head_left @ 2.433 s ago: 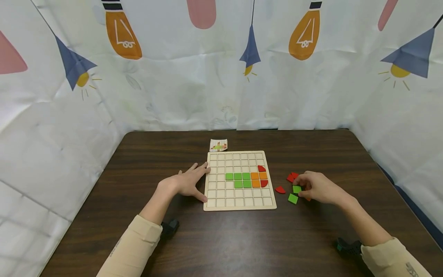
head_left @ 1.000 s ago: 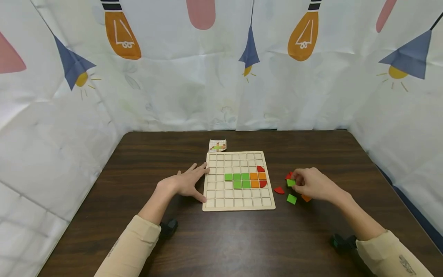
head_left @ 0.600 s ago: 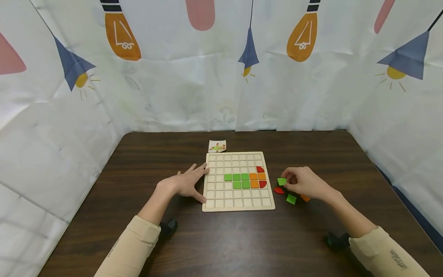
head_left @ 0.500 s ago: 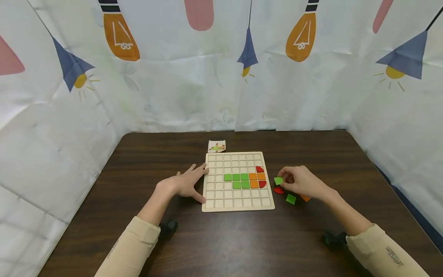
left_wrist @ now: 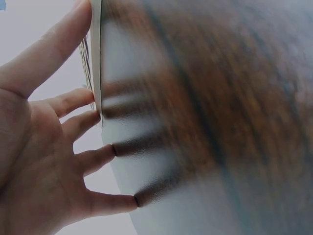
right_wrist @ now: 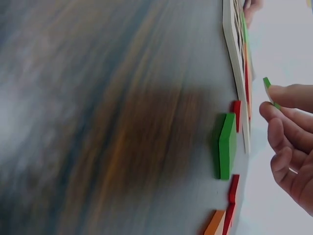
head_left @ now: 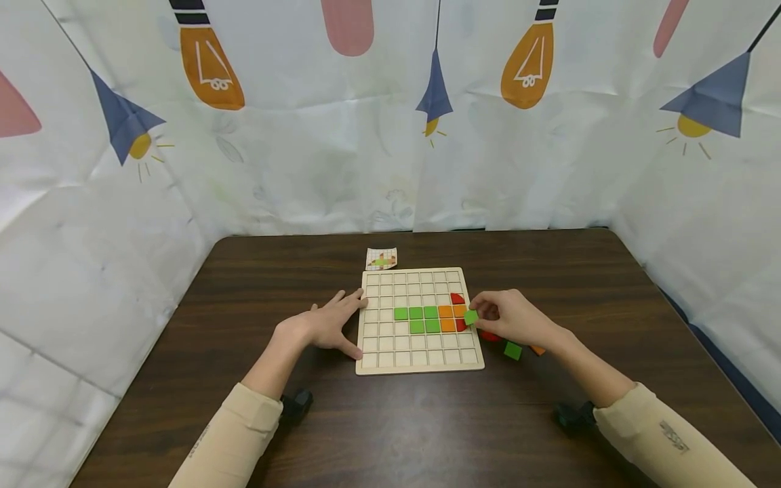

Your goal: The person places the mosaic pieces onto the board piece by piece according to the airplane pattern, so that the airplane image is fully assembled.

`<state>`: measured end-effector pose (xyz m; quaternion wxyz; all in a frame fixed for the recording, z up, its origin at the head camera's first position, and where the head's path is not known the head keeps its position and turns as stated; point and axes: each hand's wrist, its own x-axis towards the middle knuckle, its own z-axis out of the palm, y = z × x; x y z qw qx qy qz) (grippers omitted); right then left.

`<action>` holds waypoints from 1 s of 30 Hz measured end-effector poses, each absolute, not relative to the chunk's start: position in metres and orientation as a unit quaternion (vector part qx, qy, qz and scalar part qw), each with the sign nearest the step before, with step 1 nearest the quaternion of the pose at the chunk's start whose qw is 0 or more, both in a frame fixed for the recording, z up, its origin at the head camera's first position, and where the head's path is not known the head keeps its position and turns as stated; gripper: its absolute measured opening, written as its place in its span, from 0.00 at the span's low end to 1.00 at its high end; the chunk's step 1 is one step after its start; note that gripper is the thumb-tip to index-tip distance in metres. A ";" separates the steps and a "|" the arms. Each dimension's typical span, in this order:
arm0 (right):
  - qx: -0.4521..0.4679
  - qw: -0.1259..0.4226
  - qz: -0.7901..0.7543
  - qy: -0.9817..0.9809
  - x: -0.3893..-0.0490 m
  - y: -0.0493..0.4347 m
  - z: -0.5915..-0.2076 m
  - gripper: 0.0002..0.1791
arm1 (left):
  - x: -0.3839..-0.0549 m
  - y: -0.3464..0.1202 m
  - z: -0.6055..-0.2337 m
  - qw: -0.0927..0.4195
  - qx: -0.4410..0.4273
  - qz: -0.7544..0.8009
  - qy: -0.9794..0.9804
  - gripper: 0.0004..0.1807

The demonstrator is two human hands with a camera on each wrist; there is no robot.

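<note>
A pale wooden grid board (head_left: 390,354) lies on the dark table, with green, orange and red tiles set in its middle and right cells. My left hand (head_left: 326,324) spreads its fingers along the board's left edge; the left wrist view shows the thumb and some fingertips right at that edge. Between thumb and fingers my right hand (head_left: 515,317) pinches a green square tile (head_left: 470,317) over the board's right edge. In the right wrist view this pinched tile (right_wrist: 267,84) is raised above the table.
Right of the board lie a loose green square tile (head_left: 513,350), a red tile (head_left: 489,335) and an orange tile (head_left: 537,350), partly behind the right hand. A small pattern card (head_left: 382,259) rests at the board's far edge. A white printed curtain (head_left: 317,163) hangs behind the table.
My right hand has picked the green square tile from the loose pieces and carried it left to the board's right edge. The left hand has stayed at the board.
</note>
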<state>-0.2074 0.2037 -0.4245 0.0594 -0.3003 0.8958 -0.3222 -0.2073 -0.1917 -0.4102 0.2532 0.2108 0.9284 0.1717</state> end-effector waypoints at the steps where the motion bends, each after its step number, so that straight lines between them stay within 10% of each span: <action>1: -0.301 0.059 -0.324 0.895 -0.208 0.202 -0.424 0.13 | -0.207 -0.192 -0.410 0.252 0.211 0.171 0.929 0.59; 30: -0.334 0.093 -0.354 0.868 -0.219 0.127 -0.435 0.13 | -0.208 -0.193 -0.412 0.243 0.214 0.170 0.931 0.60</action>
